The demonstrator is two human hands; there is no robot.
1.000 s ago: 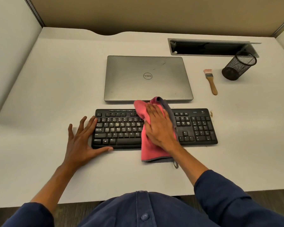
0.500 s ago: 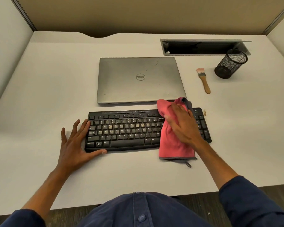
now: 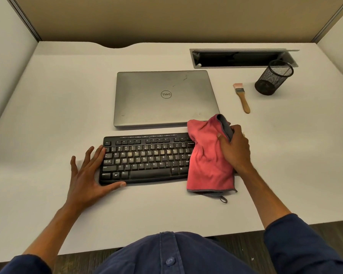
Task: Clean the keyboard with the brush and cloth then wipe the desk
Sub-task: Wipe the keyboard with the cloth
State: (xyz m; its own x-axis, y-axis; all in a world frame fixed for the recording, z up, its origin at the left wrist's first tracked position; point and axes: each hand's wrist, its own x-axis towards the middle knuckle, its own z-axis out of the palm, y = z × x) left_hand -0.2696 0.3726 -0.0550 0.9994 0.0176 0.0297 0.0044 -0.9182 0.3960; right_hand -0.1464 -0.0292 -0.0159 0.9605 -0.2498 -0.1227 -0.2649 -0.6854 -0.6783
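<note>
A black keyboard (image 3: 145,159) lies on the white desk (image 3: 67,99) in front of me. My left hand (image 3: 87,175) lies flat with spread fingers against the keyboard's left end, thumb along its front edge. A pink cloth (image 3: 208,157) with a grey edge covers the keyboard's right end. My right hand (image 3: 236,151) grips the cloth at its right side, fingers curled into the fabric. A small brush (image 3: 243,98) with a wooden handle lies on the desk at the back right, away from both hands.
A closed silver laptop (image 3: 164,97) sits just behind the keyboard. A black mesh pen cup (image 3: 273,80) stands to the right of the brush. Behind it is an open cable slot (image 3: 240,59). Partition walls enclose the desk on three sides.
My right hand has swept the cloth from the middle of the keyboard to its right end and now bunches the cloth in curled fingers. My left hand has stayed at the left end.
</note>
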